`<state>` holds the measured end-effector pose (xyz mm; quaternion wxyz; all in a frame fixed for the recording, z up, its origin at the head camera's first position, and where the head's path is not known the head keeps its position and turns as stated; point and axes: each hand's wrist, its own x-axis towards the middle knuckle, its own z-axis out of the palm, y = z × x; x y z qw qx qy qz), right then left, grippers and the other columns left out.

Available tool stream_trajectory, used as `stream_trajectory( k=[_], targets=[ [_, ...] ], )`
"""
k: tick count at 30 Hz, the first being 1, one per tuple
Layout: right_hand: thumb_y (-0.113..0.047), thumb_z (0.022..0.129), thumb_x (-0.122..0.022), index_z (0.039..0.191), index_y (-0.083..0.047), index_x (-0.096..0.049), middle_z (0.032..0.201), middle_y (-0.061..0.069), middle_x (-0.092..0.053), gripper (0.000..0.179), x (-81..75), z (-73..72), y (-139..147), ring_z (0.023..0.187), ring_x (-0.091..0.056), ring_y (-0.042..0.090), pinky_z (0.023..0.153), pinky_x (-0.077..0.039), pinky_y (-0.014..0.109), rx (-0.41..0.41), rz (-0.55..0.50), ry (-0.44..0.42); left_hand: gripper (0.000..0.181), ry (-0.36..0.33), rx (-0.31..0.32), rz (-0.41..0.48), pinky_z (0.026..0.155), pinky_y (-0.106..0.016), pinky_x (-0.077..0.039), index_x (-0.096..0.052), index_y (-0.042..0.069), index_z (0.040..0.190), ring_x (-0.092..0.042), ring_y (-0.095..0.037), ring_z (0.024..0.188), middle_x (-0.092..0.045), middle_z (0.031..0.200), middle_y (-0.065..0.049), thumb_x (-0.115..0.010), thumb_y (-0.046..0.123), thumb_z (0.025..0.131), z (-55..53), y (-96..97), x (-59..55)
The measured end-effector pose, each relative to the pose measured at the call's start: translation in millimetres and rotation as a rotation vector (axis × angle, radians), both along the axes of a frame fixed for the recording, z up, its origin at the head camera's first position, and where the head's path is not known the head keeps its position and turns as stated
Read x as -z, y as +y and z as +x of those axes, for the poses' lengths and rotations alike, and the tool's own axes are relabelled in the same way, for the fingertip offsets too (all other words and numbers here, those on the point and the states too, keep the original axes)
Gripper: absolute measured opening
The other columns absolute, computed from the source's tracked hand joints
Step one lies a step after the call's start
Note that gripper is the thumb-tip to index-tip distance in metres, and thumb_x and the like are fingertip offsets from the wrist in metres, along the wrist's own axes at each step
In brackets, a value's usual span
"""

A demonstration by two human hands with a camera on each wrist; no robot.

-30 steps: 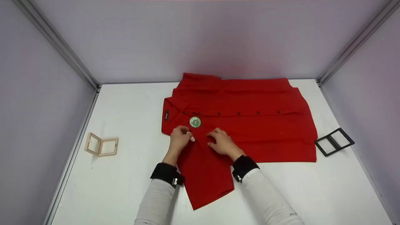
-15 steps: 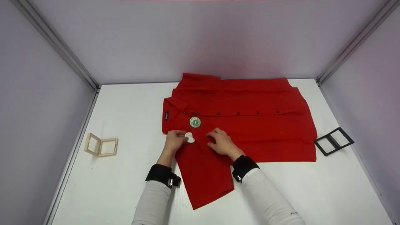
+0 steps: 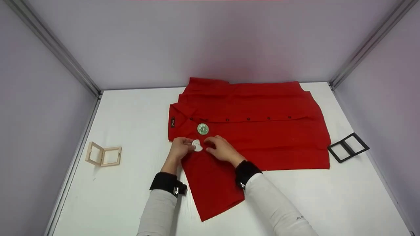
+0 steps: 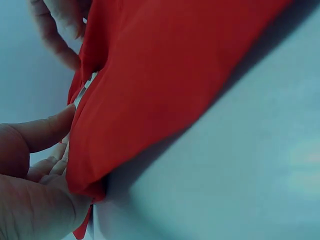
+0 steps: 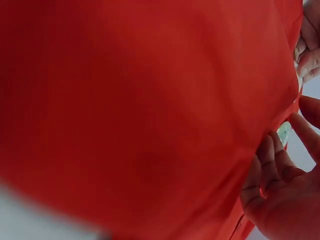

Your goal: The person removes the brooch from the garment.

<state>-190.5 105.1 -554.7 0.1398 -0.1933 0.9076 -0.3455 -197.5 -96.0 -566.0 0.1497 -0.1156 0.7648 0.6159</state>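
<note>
A red short-sleeved shirt (image 3: 262,141) lies spread on the white table, its collar to the left and dark buttons running along its middle. Between thumb and fingers, my left hand (image 3: 179,148) pinches a small white round disc (image 3: 197,145) over the shirt front below the collar. Just right of the disc is my right hand (image 3: 223,150), fingers loosely bent over the cloth and holding nothing. A round green badge (image 3: 202,128) sits on the shirt above both hands. In the left wrist view, red cloth hides most of the disc.
On the left of the table (image 3: 137,190) stands an unfolded pale wooden frame (image 3: 111,156) with two square openings. A black frame (image 3: 348,148) of similar form lies to the right, beside the shirt's hem. Walls enclose the table's back and sides.
My left hand has drawn slightly left and turned the white disc from nearly edge-on to face up. My right hand has moved left, closer to the disc.
</note>
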Motion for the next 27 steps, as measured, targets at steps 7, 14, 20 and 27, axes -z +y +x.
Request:
stream_trajectory(
  k=[7, 14, 20, 27],
  targets=[
    [-0.019, 0.097, -0.063, 0.132, -0.012, -0.060, 0.114, 0.008, -0.058, 0.035, 3.2, -8.8, -15, 0.101, -0.053, 0.021, 0.090, -0.045, 0.037, 0.048, -0.025, -0.022, 0.019, 0.004, 0.020, 0.031, 0.069, -0.027, -0.053, -0.067, -0.012, 0.102, -0.062, -0.015, 0.075, -0.069, 0.086, -0.014, -0.068, -0.010, 0.083, -2.3, -2.5, -0.1],
    [-0.018, 0.095, -0.065, 0.128, -0.010, -0.063, 0.111, 0.010, -0.059, 0.034, 6.8, -9.4, -29, 0.098, -0.053, 0.024, 0.088, -0.045, 0.038, 0.064, 0.002, 0.006, 0.019, -0.008, 0.063, 0.081, 0.074, -0.030, -0.053, -0.067, -0.012, 0.107, -0.065, -0.023, 0.084, -0.068, 0.095, -0.019, -0.062, -0.009, 0.089, 4.2, -8.1, -7.2],
    [-0.021, 0.096, -0.065, 0.126, -0.014, -0.065, 0.108, 0.009, -0.058, 0.032, 10.0, -10.5, -30, 0.098, -0.053, 0.025, 0.086, -0.044, 0.040, 0.095, 0.016, 0.013, 0.021, -0.021, 0.038, 0.107, 0.075, -0.030, -0.054, -0.066, -0.012, 0.110, -0.065, -0.022, 0.085, -0.068, 0.096, -0.019, -0.060, -0.009, 0.090, 3.7, -7.5, -2.3],
    [-0.022, 0.096, -0.064, 0.125, -0.017, -0.065, 0.106, 0.007, -0.057, 0.030, 8.1, -13.1, -29, 0.100, -0.051, 0.025, 0.085, -0.043, 0.040, 0.123, 0.034, -0.005, 0.019, -0.011, 0.029, 0.081, 0.076, -0.030, -0.053, -0.068, -0.010, 0.107, -0.064, -0.022, 0.086, -0.068, 0.095, -0.016, -0.063, -0.007, 0.090, 0.7, -1.8, -2.2]
  ],
)
